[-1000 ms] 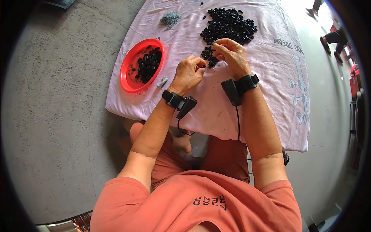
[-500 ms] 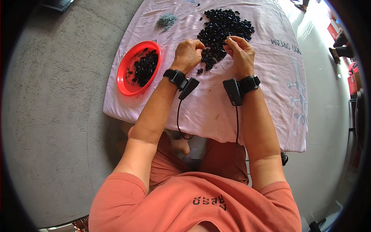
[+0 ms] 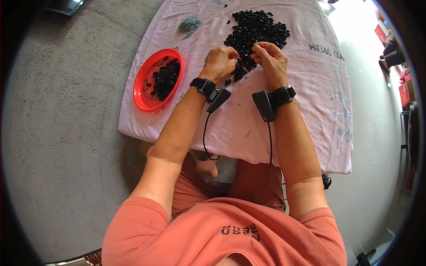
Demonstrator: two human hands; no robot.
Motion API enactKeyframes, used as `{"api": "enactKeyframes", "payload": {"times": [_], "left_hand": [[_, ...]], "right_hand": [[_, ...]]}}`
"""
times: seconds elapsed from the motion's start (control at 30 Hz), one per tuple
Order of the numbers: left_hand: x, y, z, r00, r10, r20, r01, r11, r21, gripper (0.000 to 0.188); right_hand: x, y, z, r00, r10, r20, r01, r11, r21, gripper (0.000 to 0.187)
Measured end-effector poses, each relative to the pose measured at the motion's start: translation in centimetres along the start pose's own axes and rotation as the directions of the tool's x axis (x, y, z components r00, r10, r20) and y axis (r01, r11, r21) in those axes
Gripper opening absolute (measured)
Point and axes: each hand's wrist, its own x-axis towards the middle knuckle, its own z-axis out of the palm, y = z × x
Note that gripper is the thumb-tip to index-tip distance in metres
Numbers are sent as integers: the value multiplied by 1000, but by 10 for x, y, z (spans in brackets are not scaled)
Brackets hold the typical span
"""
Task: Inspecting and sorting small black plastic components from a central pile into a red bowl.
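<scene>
A heap of small, glossy black pieces [image 3: 255, 31] is spread over the far middle of the table, and a tail of it runs toward me. At the left of that tail is my left hand [image 3: 219, 62], its thumb and fingers pinched together. My right hand [image 3: 271, 61] is pinched too, at the heap's near right side. The two hands face each other a short way apart. Whatever each pinch holds is too small to make out against the black pieces. To the left sits a red plastic bowl [image 3: 141, 95] with more black pieces [image 3: 166, 80] inside.
A small pile of thin greyish bits [image 3: 189, 25] lies beyond the bowl. A pink printed cloth [image 3: 306, 133] covers the table. Each of my wrists wears a black strap with a boxy device [image 3: 264, 106] and a hanging cable. Grey floor [image 3: 66, 133] surrounds the table.
My hands have drawn slightly closer together: the left moved a little right, the right a little left. Both stay pinched by the heap.
</scene>
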Motion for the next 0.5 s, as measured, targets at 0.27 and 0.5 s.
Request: {"api": "enactKeyframes", "payload": {"times": [0.27,0.5], "left_hand": [[-4,6,1,998,40,38,-40,999,-10,19],[-13,11,-14,998,-48,48,59,962,-267,12]], "right_hand": [[-1,-1,0,1000,-4,7,4,1000,-25,15],[-3,-2,2,998,0,65,5,998,-70,15]]}}
